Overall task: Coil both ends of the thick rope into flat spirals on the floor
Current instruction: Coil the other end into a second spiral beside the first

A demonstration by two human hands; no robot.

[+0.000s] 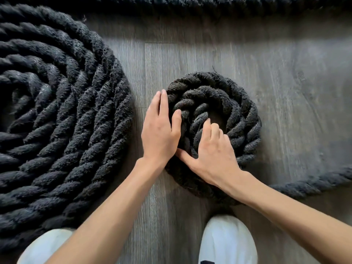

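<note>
A thick black twisted rope lies on the grey wood floor. On the left it forms a large flat spiral [57,115] of several turns. In the middle sits a small spiral [236,111] of about two turns. My left hand [160,130] presses flat against the small spiral's left side, fingers straight. My right hand [211,149] lies on the spiral's near part, fingers curled into its centre over the inner rope end, thumb stretched left under the rope. From the small spiral the rope [312,183] runs off to the right.
A stretch of the same rope [228,6] crosses the top of the view. My two knees in light trousers [226,241] rest on the floor near the bottom edge, the right one just below the small spiral. Bare floor [295,92] lies right of the small spiral.
</note>
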